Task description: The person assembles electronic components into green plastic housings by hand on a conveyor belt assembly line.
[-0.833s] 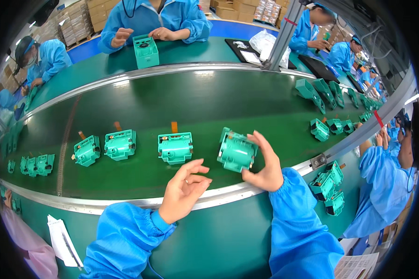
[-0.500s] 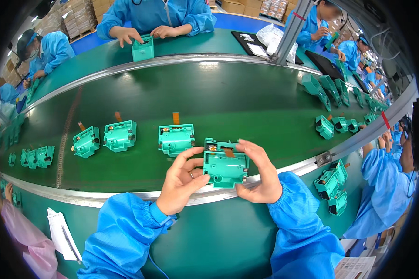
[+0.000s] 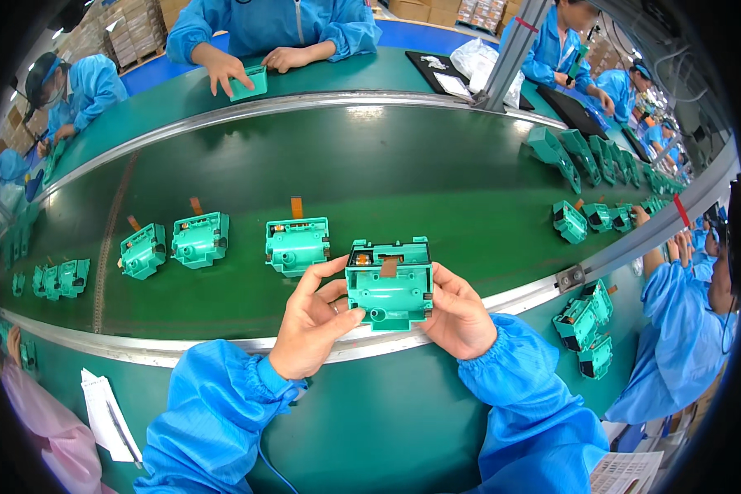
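Note:
Between my two hands is a green plastic housing (image 3: 389, 290), tilted so its open upper compartment faces me. A short brown flex cable (image 3: 389, 266) hangs over its front near the top. My left hand (image 3: 311, 321) grips the left side, thumb at the lower left corner. My right hand (image 3: 459, 313) clasps the right side; some of its fingers are hidden behind the part. Just left of it, a similar green housing (image 3: 296, 247) lies on the belt with its orange flex cable standing up.
More green housings (image 3: 199, 240) lie along the green conveyor belt (image 3: 346, 173). A metal rail (image 3: 222, 349) runs along its near edge. Several housings (image 3: 583, 325) stand on the bench at right. Papers with a pen (image 3: 111, 420) lie at left. Co-workers (image 3: 276, 33) sit across and alongside.
My right fingers have come down from the housing's top edge to its right side. The housing has shifted slightly left and up. Parts on the belt have drifted left.

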